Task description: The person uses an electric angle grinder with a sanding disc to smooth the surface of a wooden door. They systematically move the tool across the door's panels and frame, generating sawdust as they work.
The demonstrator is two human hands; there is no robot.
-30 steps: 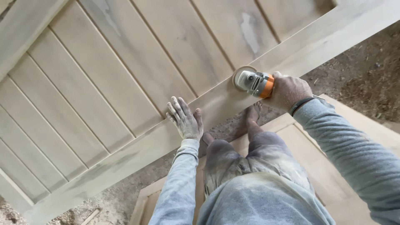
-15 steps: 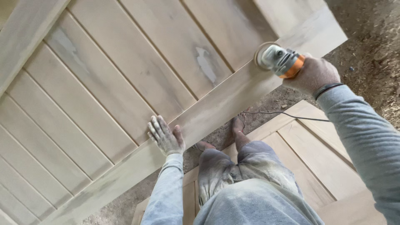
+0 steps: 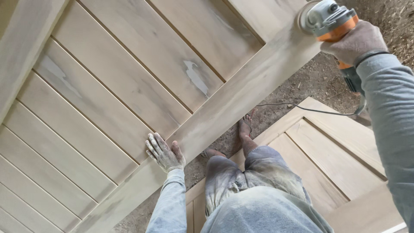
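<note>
A grey and orange angle grinder (image 3: pixel 328 19) is gripped in the closed right hand (image 3: pixel 356 41), whose grip is wrapped around the orange part of the tool's body. The round sanding disc, just ahead of that grip and to its left in the view, is pressed flat on the broad edge rail (image 3: pixel 241 92) of a pale wooden door (image 3: pixel 129 73) near the rail's far end. A thin black cable (image 3: pixel 302 108) is seen trailing from below the right grip, down over the dirt floor (image 3: pixel 310 82). The left hand (image 3: pixel 164 153), coated in pale dust, is laid flat with fingers spread on the same rail, well apart from the grinder and nearer the body; nothing is held in it, the palm merely resting on the wood. Beyond the left grip, slanted planks with narrow grooves between them fill the door's panel, and a whitish filler patch (image 3: pixel 195 77) is visible on one plank, between the two hands. Below the right grip a second panelled door (image 3: pixel 336 146) is lying on the floor. Dusty grey trousers (image 3: pixel 254 172) and a bare foot (image 3: pixel 246 127) are seen just beside the rail's near edge, between the two grips. Grey long sleeves cover both arms.
</note>
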